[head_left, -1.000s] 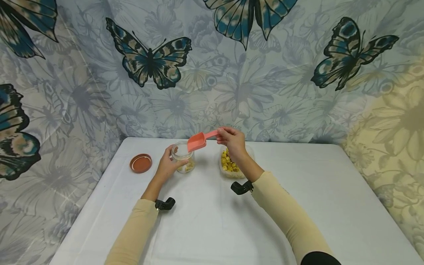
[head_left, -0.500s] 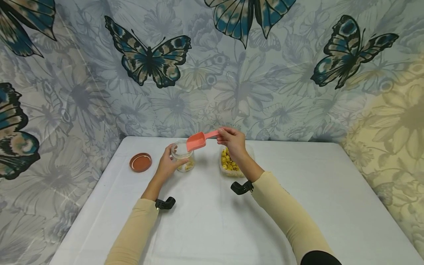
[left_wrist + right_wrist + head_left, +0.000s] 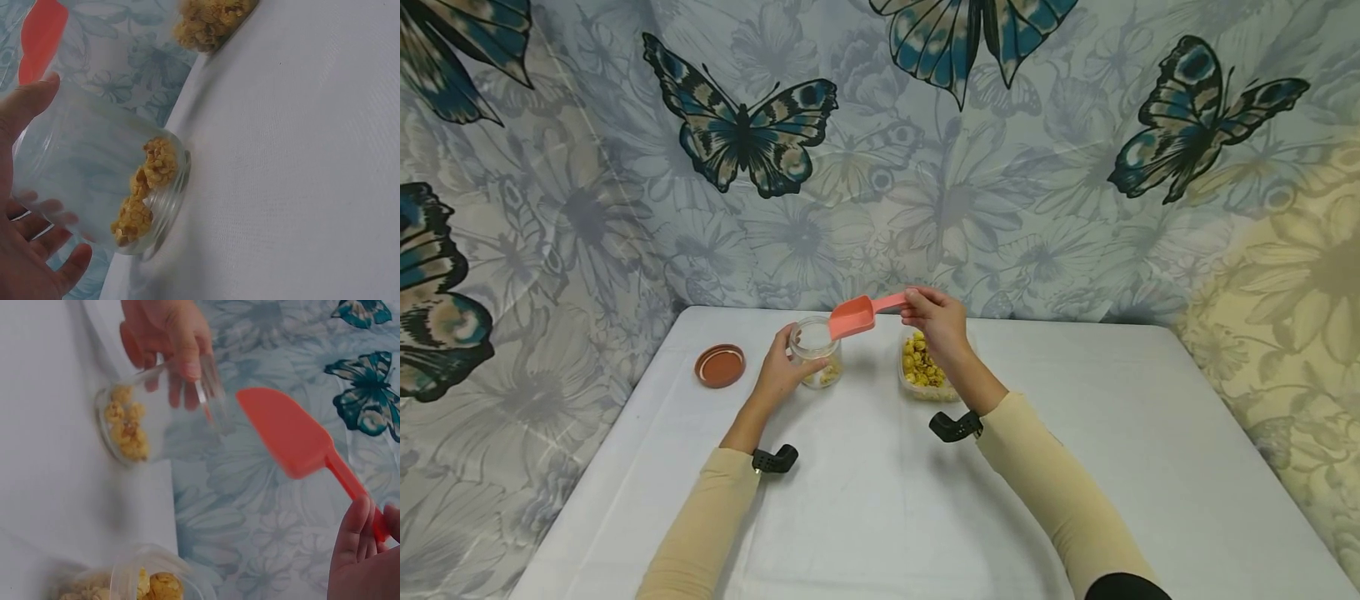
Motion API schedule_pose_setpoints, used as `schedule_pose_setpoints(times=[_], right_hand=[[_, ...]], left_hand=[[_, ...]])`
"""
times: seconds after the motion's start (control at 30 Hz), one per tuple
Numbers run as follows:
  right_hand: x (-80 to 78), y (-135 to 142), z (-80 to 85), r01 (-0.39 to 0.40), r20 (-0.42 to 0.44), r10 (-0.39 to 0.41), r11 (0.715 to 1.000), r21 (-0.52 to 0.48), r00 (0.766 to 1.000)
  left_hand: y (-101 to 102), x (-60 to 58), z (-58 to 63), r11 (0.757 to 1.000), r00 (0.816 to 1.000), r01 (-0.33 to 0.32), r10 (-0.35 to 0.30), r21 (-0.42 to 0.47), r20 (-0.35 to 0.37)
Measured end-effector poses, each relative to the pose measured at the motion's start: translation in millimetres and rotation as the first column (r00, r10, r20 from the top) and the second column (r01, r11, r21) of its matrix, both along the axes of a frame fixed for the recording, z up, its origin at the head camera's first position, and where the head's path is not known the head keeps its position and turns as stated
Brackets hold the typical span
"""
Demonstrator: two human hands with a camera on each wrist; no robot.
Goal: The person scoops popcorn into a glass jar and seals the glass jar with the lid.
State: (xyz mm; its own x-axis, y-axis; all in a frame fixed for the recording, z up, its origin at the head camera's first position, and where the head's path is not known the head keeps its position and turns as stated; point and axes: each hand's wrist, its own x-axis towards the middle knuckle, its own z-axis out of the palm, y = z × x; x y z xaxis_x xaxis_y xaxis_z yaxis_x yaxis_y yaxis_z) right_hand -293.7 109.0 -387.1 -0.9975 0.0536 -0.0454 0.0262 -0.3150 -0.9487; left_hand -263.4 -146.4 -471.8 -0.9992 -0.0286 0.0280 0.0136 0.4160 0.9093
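Observation:
My left hand grips a clear glass jar near its open mouth, thumb on the near side and fingers round the far side. Several yellow popcorn pieces lie at the jar's bottom, which rests on the table in the left wrist view. My right hand pinches the handle of a coral-pink scoop. The scoop's front edge hangs right by the jar's rim, and no popcorn shows in its bowl in the head view. Below the right hand stands a clear plastic container of popcorn, partly hidden by the wrist.
A reddish-brown round lid lies on the white-covered table, left of the jar. Behind the table hangs a fabric backdrop with printed butterflies and flowers. Each wrist wears a black camera.
The right hand and scoop have drawn slightly to the right, away from the jar's mouth. The left hand keeps its grip on the jar in the same place.

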Motion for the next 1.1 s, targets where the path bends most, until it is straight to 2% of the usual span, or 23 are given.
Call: schedule_pose_setpoints(times=[0.43, 0.63, 1.1], right_hand=[[8.4, 16, 9.3, 0.008, -0.007, -0.009, 0.998, -0.06, 1.0], [10.1, 25, 12.4, 0.02, -0.03, -0.021, 0.998, -0.053, 0.999], [13.7, 46, 17.2, 0.042, -0.038, -0.048, 0.988, -0.15, 0.998]], left_hand=[[-2, 2.2, 7.2, 0.999, 1.0, -0.006, 0.006, -0.039, 0.0], [-2, 0.8, 8.7, 0.998, 0.999, -0.008, 0.006, -0.055, -0.049], [0, 1.5, 17.9, 0.998, 0.983, -0.013, 0.002, -0.057, -0.181]])
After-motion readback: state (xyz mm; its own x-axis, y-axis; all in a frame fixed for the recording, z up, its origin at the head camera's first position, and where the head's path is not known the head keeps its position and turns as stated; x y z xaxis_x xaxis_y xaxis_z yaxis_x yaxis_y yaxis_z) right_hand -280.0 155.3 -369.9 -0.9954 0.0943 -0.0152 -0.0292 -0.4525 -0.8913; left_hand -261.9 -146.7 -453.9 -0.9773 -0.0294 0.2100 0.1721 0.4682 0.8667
